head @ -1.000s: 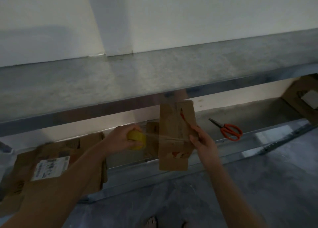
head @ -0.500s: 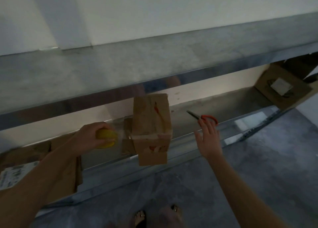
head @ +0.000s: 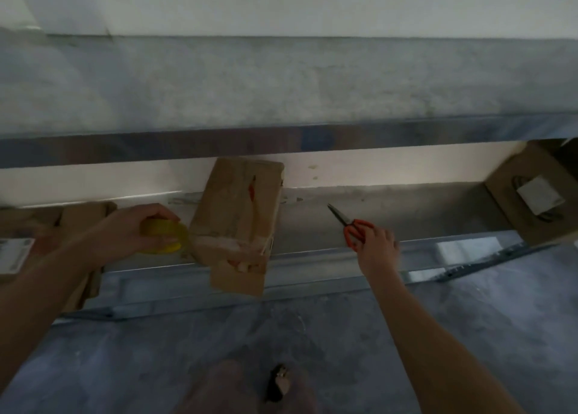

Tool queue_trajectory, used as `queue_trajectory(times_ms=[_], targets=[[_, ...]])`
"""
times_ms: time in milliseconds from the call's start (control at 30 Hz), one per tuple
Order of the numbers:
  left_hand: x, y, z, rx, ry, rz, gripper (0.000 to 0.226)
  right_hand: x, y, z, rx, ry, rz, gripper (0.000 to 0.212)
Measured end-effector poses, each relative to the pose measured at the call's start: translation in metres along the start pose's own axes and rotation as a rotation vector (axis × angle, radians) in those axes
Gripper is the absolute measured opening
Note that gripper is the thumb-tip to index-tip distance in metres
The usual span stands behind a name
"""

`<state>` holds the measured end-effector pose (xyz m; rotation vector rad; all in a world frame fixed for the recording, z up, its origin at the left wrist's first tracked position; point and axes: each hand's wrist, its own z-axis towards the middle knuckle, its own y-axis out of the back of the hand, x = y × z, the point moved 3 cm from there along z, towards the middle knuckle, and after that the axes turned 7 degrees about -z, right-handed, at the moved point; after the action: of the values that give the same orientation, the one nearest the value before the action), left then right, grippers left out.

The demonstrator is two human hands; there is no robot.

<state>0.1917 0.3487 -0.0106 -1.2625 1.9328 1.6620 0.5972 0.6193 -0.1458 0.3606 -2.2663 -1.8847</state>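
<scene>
A small brown cardboard box (head: 237,213) stands on the lower metal shelf (head: 406,219), its front end hanging over the edge. My left hand (head: 137,229) grips a yellow roll of clear tape (head: 165,237) just left of the box, with a strip of tape running from the roll across the box's front. My right hand (head: 377,246) reaches the orange handles of the scissors (head: 352,226), which lie on the shelf right of the box with the blades pointing away. The fingers curl onto the handles.
An upper metal shelf (head: 281,94) overhangs the lower one. Flattened cardboard with a white label (head: 18,251) lies at the far left. Another cardboard box (head: 525,194) with a white patch sits at the far right. Grey floor and my feet are below.
My right hand left the box's right side and moved right to the scissors' handles. My left hand kept holding the tape roll beside the box. The camera view swung left.
</scene>
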Motion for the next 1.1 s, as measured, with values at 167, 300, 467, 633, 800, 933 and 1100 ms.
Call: queue_trajectory(times_ms=[167, 300, 467, 633, 800, 933, 1100], targets=[[-0.009, -0.003, -0.007, -0.034, 0.027, 0.011, 0.031, 0.013, 0.01, 0.015, 0.065, -0.01, -0.126, 0.038], [-0.015, 0.0, -0.014, -0.043, 0.021, -0.01, 0.032, 0.011, 0.035, -0.016, 0.064, -0.086, 0.189, 0.038], [-0.02, 0.008, -0.02, -0.041, -0.088, 0.027, 0.033, 0.025, 0.064, -0.113, -0.098, 0.001, 0.272, 0.034], [-0.009, 0.024, -0.024, 0.017, -0.178, 0.058, 0.035, 0.081, 0.075, -0.216, -0.112, -0.008, 0.38, 0.043], [0.001, 0.038, -0.02, 0.084, -0.232, 0.083, 0.032, 0.165, 0.077, -0.286, -0.11, -0.068, 0.628, 0.034], [0.0, 0.042, -0.014, 0.115, -0.286, 0.109, 0.031, 0.236, 0.056, -0.301, 0.231, -0.086, 1.151, 0.018], [0.001, 0.045, -0.011, 0.112, -0.333, 0.089, 0.029, 0.29, 0.037, -0.282, 0.529, -0.167, 1.514, 0.027]])
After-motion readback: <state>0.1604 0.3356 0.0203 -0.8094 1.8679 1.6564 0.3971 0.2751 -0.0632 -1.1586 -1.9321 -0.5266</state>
